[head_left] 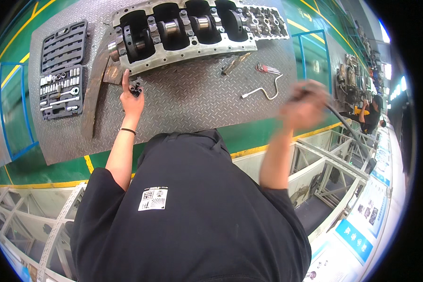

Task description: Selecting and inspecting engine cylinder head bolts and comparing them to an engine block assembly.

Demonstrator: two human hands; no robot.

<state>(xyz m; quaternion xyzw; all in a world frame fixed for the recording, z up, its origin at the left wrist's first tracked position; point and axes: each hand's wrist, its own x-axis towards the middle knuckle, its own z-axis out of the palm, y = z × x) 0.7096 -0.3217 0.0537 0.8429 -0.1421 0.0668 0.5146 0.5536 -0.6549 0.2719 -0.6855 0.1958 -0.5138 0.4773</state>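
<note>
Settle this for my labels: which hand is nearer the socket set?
Left. The left hand is to the right of the socket set, at a corner of the engine block; the right hand is much farther right.

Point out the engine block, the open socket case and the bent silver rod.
Engine block (192,49), head view: its near flange.
Open socket case (63,48), head view: inside of its lid.
Bent silver rod (270,98), head view: bottom of its bend.
</note>
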